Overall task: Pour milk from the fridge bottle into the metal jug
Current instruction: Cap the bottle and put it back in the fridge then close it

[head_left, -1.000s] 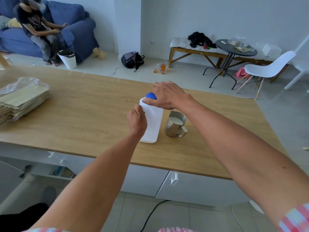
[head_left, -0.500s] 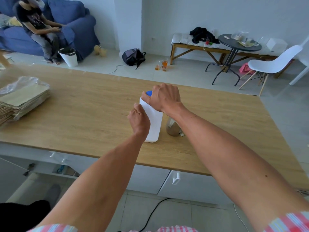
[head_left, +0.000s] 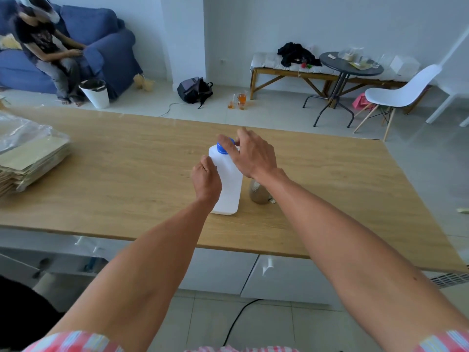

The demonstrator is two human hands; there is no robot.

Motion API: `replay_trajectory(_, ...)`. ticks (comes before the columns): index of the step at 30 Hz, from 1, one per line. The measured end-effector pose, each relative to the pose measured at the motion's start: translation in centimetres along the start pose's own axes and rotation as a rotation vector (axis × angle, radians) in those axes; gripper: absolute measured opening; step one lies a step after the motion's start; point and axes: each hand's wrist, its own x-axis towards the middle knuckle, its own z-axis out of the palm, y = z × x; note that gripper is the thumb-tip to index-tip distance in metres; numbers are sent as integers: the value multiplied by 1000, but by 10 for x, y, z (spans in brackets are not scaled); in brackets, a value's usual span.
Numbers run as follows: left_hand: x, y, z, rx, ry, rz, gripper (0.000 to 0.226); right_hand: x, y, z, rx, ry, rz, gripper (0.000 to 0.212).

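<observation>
A white plastic milk bottle (head_left: 229, 185) stands upright on the wooden table (head_left: 127, 174). My left hand (head_left: 206, 180) grips its left side near the middle. The fingertips of my right hand (head_left: 250, 153) pinch the bottle's blue cap (head_left: 223, 146) from above. Just right of the bottle stands the metal jug (head_left: 258, 194), mostly hidden under my right wrist; its inside is out of sight.
A stack of flat cardboard in clear plastic (head_left: 28, 158) lies at the table's left end. Beyond the table are a person on a blue sofa (head_left: 101, 52), a white bin (head_left: 95, 94), a backpack (head_left: 194, 90), a round black table (head_left: 350, 64) and a white chair (head_left: 398, 92).
My right hand has turned on the cap, from covering it with the palm to pinching it with the fingertips. My right wrist now hides the jug's mouth. The bottle stays put.
</observation>
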Motion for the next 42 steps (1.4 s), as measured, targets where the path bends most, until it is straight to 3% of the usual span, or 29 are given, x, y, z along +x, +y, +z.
replay_trajectory(5,-3,4,-4,-35,-35,-18,41,-42,11,17,475,198,320,39)
replay_trajectory(8,-5,15,-9,-40,-69,-18,38,-68,17,42,650,70,595,41)
replay_trajectory(11,-8,27,-13,-44,-113,-5,37,-83,20,64,884,-57,746,43)
replay_trajectory(15,-12,38,-18,-54,-151,25,39,-90,15,87,1207,-279,978,67)
replay_trajectory(19,-18,41,-24,-56,-154,48,42,-88,15,95,1378,-225,1006,57)
replay_trajectory(27,-24,40,-26,-77,-139,45,41,-97,15,92,1333,-224,954,50)
replay_trajectory(42,-56,44,15,-151,187,-90,40,-85,83,103,1255,-547,802,44)
